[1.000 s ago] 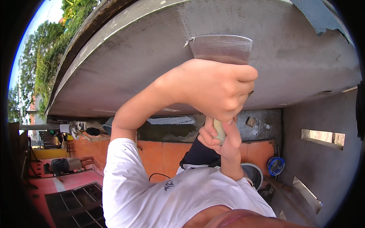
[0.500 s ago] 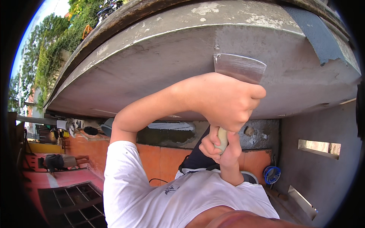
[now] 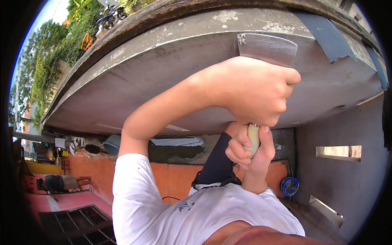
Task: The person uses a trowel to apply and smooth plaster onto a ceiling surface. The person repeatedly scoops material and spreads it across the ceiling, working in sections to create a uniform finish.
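A putty knife (image 3: pixel 267 50) with a wide metal blade and a pale handle is held in both hands, blade up against the grey wall (image 3: pixel 188 67). Its edge lies close to the pale line where the wall meets the weathered ledge. A whitish smear shows on the blade's left corner. My left hand (image 3: pixel 261 90) is closed around the tool where blade meets handle, its back toward me. Below it, my right hand (image 3: pixel 253 145) grips the handle (image 3: pixel 253 139). The left palm and fingertips are hidden.
A ledge (image 3: pixel 220 20) with flaking patches runs along the top. On it, at the right, hangs a torn blue-grey strip (image 3: pixel 326 36). A side wall (image 3: pixel 339 179) has slots. A blue round object (image 3: pixel 290 186) sits low right. Another person (image 3: pixel 61 183) is far left.
Both hands have moved the putty knife upward along the wall and slightly right, bringing its edge nearer the ledge. Both grips look the same.
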A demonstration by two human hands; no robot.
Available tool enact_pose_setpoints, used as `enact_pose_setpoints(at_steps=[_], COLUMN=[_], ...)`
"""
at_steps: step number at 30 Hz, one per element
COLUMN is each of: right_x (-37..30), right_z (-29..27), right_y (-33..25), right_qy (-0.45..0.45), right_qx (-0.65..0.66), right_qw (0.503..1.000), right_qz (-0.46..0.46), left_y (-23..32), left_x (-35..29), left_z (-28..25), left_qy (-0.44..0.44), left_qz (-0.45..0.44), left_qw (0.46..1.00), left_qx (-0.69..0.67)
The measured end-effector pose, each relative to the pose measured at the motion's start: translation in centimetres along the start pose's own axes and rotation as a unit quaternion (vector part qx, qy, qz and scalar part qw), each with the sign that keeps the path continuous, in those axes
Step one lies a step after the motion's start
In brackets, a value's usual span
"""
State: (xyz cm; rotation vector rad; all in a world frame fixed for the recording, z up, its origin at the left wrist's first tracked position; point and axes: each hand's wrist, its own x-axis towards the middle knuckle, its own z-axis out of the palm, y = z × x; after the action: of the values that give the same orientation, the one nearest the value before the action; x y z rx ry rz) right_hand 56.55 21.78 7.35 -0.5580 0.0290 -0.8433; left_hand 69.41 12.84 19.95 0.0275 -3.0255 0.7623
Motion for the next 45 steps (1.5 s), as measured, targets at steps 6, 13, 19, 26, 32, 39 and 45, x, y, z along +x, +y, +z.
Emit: enact_pose_setpoints(at_steps=[6,13,19,26,32,39,45], right_x=[-1.6,-2.1,-0.7,-1.4,-1.9,0.6,-1.2], right_z=[-1.6,-1.2,-0.1,0.1,-0.5,2.5,1.7], right_y=[1.5,1.0,-0.5,0.0,0.7,-2.1,-1.0], right_qy=[0.017,0.001,-0.010,0.014,0.004,-0.019,-0.006], right_qx=[0.035,0.077,0.046,0.036,0.063,0.071,0.072], right_qw=[0.997,0.995,0.998,0.998,0.996,0.996,0.996], right_qz=[0.060,0.056,0.039,0.047,0.056,0.044,0.055], left_y=[2.5,2.7,1.2,1.3,2.2,-0.6,0.8], left_x=[-0.3,0.0,-0.1,-0.4,-0.5,-0.4,0.0], left_z=[2.9,2.4,0.5,0.5,2.0,-1.4,-1.0], left_qy=[0.000,-0.004,-0.029,0.017,0.025,0.025,0.001], left_qz=[-0.026,-0.047,-0.041,-0.042,-0.054,-0.058,-0.042], left_qw=[0.999,0.998,0.998,0.998,0.997,0.998,0.999], left_qx=[-0.029,-0.052,-0.028,-0.051,-0.054,0.007,-0.034])
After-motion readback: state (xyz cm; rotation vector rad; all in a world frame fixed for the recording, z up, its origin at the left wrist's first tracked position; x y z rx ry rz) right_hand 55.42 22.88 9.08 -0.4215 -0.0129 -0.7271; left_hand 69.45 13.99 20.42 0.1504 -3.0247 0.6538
